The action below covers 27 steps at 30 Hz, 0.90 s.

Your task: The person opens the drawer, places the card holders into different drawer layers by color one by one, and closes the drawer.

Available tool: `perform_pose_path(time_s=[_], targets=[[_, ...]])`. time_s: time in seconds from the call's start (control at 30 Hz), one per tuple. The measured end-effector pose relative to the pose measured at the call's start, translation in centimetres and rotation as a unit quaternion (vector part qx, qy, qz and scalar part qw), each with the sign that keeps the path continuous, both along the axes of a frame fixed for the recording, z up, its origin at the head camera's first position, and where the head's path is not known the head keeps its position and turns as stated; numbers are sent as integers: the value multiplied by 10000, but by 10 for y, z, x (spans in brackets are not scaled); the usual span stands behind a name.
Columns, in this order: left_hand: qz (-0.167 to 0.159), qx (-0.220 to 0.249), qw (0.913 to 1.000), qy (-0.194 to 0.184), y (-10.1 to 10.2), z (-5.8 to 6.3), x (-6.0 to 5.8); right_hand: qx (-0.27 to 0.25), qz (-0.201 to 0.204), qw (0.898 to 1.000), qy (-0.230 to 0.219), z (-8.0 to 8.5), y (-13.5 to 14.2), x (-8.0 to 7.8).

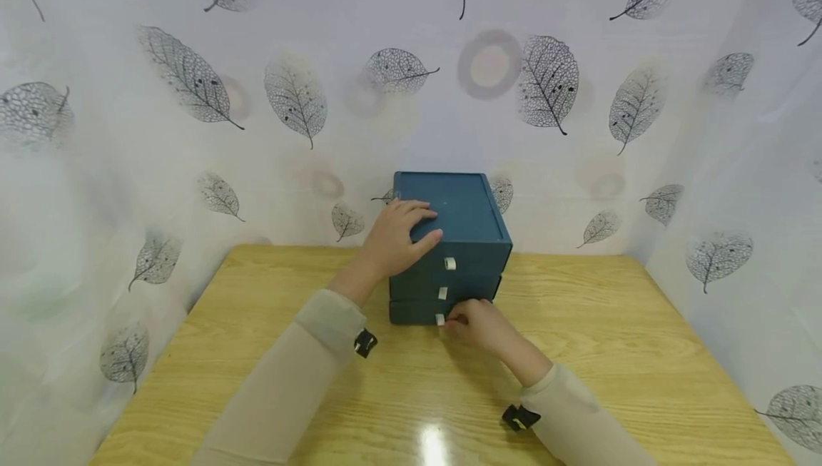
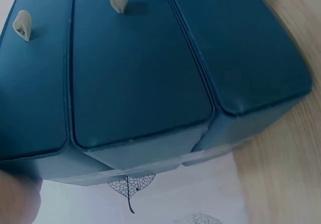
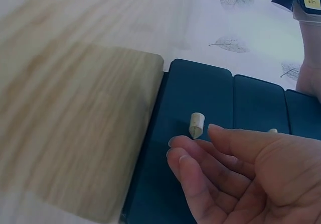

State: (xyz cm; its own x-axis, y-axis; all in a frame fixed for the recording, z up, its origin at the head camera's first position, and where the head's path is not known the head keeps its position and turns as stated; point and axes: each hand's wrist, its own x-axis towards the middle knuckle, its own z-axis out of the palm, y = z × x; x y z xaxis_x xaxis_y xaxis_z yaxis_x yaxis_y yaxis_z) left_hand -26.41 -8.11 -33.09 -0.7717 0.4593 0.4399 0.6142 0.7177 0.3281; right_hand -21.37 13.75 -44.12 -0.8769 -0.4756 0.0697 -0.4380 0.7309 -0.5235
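A dark blue three-drawer box (image 1: 449, 198) stands on the table, each drawer front bearing a small pale pull tab. My left hand (image 1: 399, 237) rests over the box's top left edge, fingers spread on the lid and thumb reaching toward the front. Only a bit of that hand (image 2: 17, 199) shows in the left wrist view, at the lower left corner. Low at the front, my right hand (image 1: 478, 323) is beside the bottom drawer's tab (image 1: 439, 320). In the right wrist view, its loosely bent fingers and thumb lie right by the tab (image 3: 196, 125), which is not between them.
The wooden table (image 1: 289, 380) extends to both sides and in front of the box. Behind it hangs a white curtain (image 1: 385, 9) printed with grey leaves. The middle tab (image 1: 443, 293) and top tab (image 1: 450, 263) sit above the bottom one.
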Motion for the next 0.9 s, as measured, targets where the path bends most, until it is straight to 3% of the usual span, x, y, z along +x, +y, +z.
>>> perform_pose_path(time_s=[0.23, 0.47, 0.9], targets=[[-145, 205, 9997, -38, 1, 0, -1, 158, -115, 9998, 66, 9, 4, 5], [-67, 196, 9998, 3, -1, 1, 1, 150, -110, 9998, -29, 17, 6, 10], [204, -201, 9996, 41, 0, 4, 7, 147, -211, 9997, -59, 35, 15, 19]])
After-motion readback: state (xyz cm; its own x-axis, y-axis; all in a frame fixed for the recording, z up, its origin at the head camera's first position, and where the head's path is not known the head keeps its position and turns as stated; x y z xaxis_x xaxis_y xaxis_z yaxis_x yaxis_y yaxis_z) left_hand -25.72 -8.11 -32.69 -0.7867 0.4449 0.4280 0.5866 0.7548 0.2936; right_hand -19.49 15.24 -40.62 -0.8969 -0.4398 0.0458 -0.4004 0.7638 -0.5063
